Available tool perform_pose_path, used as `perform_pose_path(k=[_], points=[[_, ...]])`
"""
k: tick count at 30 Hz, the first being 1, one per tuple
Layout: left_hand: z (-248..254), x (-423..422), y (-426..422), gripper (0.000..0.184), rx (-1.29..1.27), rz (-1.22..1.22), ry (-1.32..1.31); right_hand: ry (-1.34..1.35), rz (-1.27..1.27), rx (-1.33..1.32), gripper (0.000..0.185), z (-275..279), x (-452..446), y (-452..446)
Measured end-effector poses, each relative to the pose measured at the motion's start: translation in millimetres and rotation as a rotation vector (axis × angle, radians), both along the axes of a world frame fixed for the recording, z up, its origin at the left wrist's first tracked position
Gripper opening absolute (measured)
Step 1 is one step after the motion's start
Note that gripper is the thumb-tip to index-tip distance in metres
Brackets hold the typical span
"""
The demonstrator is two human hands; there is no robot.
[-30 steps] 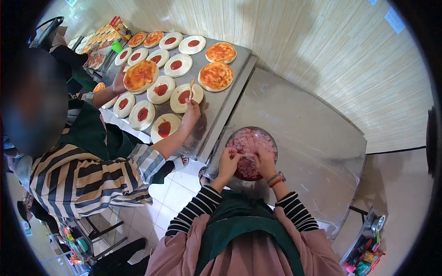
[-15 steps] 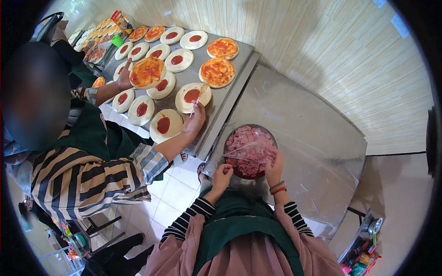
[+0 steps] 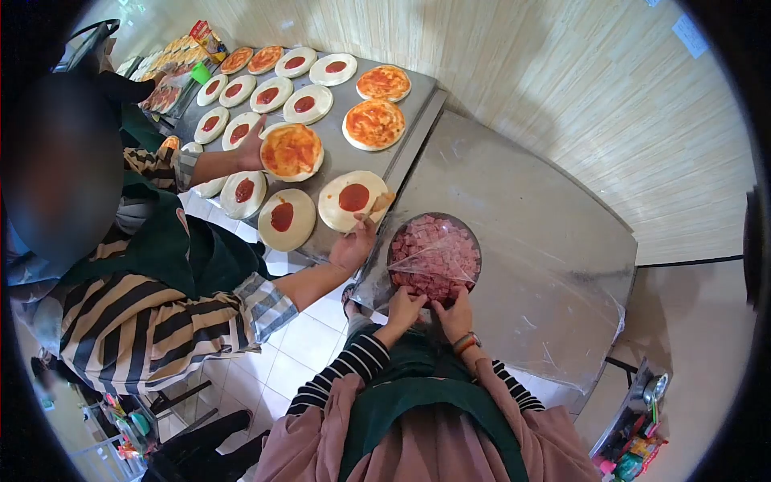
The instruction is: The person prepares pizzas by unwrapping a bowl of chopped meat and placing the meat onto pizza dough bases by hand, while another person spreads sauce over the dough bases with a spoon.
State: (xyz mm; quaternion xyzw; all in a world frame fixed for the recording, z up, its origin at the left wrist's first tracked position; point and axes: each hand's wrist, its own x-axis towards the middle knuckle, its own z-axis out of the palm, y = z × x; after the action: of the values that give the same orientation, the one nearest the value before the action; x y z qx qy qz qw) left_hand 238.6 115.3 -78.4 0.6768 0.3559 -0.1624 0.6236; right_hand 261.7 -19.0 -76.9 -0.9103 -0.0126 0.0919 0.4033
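A dark round bowl (image 3: 479, 255) of diced pink meat (image 3: 438, 241) stands at the left side of the bare metal table in front of me. Clear plastic wrap (image 3: 446, 267) lies creased and shiny across part of the meat. At the bowl's near rim, my left hand (image 3: 404, 309) pinches the wrap with bent fingers. My right hand (image 3: 456, 316), with a band on its wrist, is close beside it and also pinches the wrap at the rim. The exact grip of the fingertips is partly hidden.
On my left, a co-worker (image 3: 152, 321) holds a sauced pizza base (image 3: 292, 152) and a small spreading tool over another base (image 3: 351, 201). Several more bases cover the metal tray table (image 3: 337, 157). A wall (image 3: 522, 80) borders my metal table (image 3: 534, 233).
My right hand has moved down and left from the bowl's right side to its near rim. My left hand has shifted slightly right. The co-worker's hands and held base have moved right.
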Motion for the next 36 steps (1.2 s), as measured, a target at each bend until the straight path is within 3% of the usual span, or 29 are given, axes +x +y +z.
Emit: perform_pose_path(k=[3, 10, 12, 15, 22, 24, 31, 33, 34, 36], points=[[12.5, 8.6, -8.1, 0.035, -0.011, 0.140, 0.038, 0.136, -0.015, -0.033, 0.047, 8.6, 3.9, 4.8], [-15.1, 9.2, -10.7, 0.038, 0.059, 0.157, -0.056, 0.104, -0.005, -0.010, 0.041, -3.8, 6.5, 11.4], [-14.1, 10.4, -6.0, 0.034, -0.003, 0.186, -0.041, -0.084, 0.015, 0.015, 0.032, -3.4, 8.8, 14.5], [11.2, 18.4, -7.4, 0.031, -0.109, 0.222, 0.075, -0.150, 0.062, 0.044, 0.028, -1.6, 11.8, 13.6], [12.5, 20.9, -3.7, 0.030, -0.186, 0.253, 0.115, -0.169, 0.115, 0.065, 0.020, 2.8, 19.3, 8.7], [15.7, 17.8, 0.1, 0.027, -0.367, 0.306, 0.126, -0.130, 0.102, 0.085, 0.014, 5.4, 21.0, 5.6], [37.9, 16.5, 16.7, 0.020, -0.601, 0.295, 0.062, 0.010, -0.024, 0.263, 0.011, 12.9, 29.3, -3.5], [39.2, 16.9, 18.7, 0.015, -0.844, 0.348, -0.027, 0.216, -0.142, 0.482, 0.012, 5.5, 31.5, -7.7], [34.9, 17.6, 19.7, 0.015, -0.845, 0.346, -0.029, 0.213, -0.142, 0.482, 0.012, 9.4, 34.0, -7.4], [26.1, 21.2, 22.7, 0.010, -1.095, 0.338, -0.057, 0.206, -0.145, 0.516, 0.011, 18.4, 39.8, -7.4]])
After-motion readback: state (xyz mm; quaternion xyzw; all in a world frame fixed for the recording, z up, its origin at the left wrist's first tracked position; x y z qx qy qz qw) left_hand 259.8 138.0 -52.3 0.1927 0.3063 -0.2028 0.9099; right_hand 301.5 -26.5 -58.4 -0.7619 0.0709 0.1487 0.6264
